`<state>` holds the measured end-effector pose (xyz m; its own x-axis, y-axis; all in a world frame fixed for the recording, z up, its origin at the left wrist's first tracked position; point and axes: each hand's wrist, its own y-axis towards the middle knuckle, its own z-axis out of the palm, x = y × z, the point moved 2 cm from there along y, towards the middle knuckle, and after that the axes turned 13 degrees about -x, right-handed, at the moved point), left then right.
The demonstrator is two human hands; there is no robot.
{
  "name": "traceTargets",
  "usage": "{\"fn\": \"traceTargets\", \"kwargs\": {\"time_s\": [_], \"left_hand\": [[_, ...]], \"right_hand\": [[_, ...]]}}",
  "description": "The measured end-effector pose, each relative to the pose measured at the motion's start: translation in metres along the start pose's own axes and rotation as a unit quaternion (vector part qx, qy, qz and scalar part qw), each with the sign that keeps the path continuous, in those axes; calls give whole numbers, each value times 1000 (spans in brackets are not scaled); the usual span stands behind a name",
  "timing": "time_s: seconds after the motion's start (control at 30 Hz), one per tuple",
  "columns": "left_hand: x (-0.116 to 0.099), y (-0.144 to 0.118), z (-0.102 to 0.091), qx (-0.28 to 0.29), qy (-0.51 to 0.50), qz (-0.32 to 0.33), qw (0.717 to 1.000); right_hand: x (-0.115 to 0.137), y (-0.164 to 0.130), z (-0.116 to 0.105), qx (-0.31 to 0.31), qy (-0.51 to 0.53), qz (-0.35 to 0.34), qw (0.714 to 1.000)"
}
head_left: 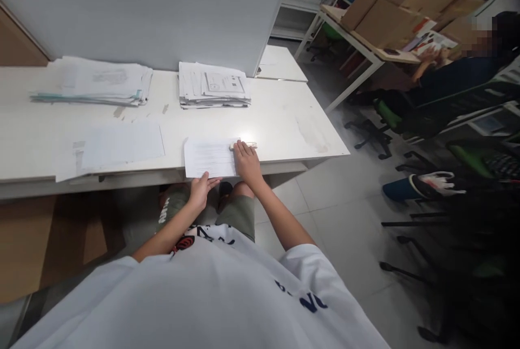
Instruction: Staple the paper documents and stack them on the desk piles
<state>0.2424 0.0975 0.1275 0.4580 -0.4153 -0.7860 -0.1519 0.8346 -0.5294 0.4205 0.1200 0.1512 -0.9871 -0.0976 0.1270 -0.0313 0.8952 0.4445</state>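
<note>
Printed sheets of paper [209,159] lie at the desk's front edge, their near side reaching just past it. My left hand [200,189] grips their lower edge, thumb on top and fingers beneath. At the right end of the sheets, my right hand [247,162] covers a small pale stapler-like tool [252,145] and presses on it. Only the ends of that tool show beyond my fingers, so its exact kind is hard to make out.
On the white desk [284,116] stand a left paper stack [109,81] and a right paper stack [215,86]. Loose sheets [122,146] lie at left. A grey partition [154,7] rises behind. Another person [450,78] sits at a table with cardboard boxes [390,13].
</note>
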Motion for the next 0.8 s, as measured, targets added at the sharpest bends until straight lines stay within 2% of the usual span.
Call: {"fn": "traceTargets", "kwargs": {"time_s": [0.17,0.33,0.43,0.5,0.57,0.63,0.7,0.8], "left_hand": [[-13,-3,-10,30,15,32,999],[-38,-4,-50,-5,-13,54,998],[-79,9,-75,-30,-28,49,998],[-118,26,-85,-47,-26,68,996],[-161,46,-89,-78,-19,108,991],[-201,65,-84,-101,-13,138,985],[-231,80,-68,-88,-13,153,984],[-256,98,-21,-32,-11,167,985]], "right_hand": [[-8,4,-1,-14,11,-51,999],[-20,6,-5,-63,50,-75,994],[-28,19,-7,-67,80,-112,988],[-32,29,-3,-63,94,-131,985],[-35,36,6,-60,96,-118,986],[-37,37,17,-67,90,-91,990],[-37,35,26,-85,81,-71,991],[-37,31,32,-105,73,-68,989]]}}
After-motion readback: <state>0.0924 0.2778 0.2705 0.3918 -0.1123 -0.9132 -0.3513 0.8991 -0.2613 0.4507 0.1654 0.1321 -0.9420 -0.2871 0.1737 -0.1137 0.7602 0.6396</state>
